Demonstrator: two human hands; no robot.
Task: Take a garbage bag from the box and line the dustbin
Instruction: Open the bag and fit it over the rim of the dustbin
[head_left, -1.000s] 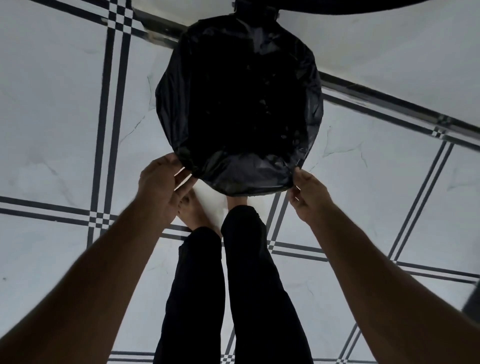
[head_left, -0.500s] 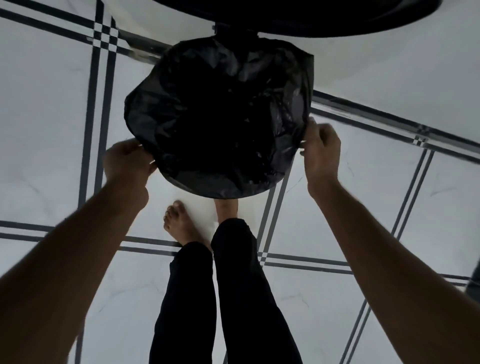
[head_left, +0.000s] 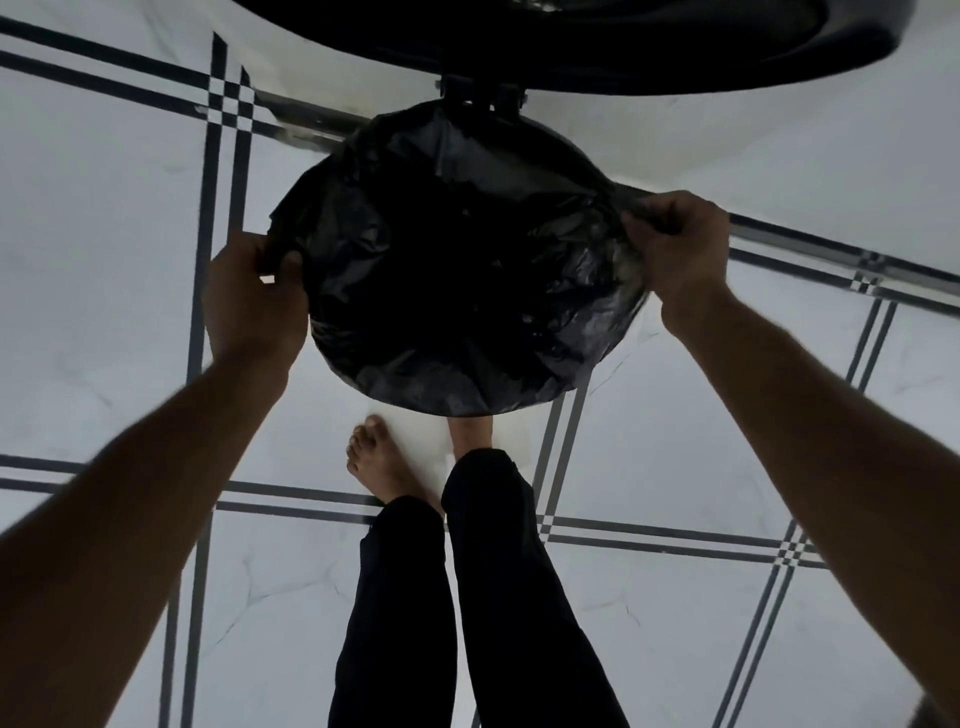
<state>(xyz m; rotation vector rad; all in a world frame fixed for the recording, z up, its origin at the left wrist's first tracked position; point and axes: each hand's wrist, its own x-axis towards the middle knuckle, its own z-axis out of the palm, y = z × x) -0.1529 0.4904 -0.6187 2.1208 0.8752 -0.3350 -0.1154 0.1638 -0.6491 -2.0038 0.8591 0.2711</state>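
Note:
A round dustbin stands on the floor ahead of my feet, its mouth covered by a crinkled black garbage bag (head_left: 457, 270). Only a thin arc of the dustbin rim (head_left: 576, 150) shows at the far right. The raised lid (head_left: 597, 47) hangs dark above it on a hinge. My left hand (head_left: 249, 301) pinches the bag's edge at the bin's left side. My right hand (head_left: 675, 244) grips the bag's edge at the right side, pulled outward past the rim. The box is not in view.
White floor tiles with dark line borders (head_left: 208, 260) surround the bin. My bare feet (head_left: 379, 462) and black trouser legs (head_left: 467, 597) stand just in front of it. A white wall (head_left: 779, 156) rises behind the bin.
Both hands have travelled from the bin's near edge up along its sides, stretching the bag's edge around the rim. The view has tilted, showing more of the raised lid.

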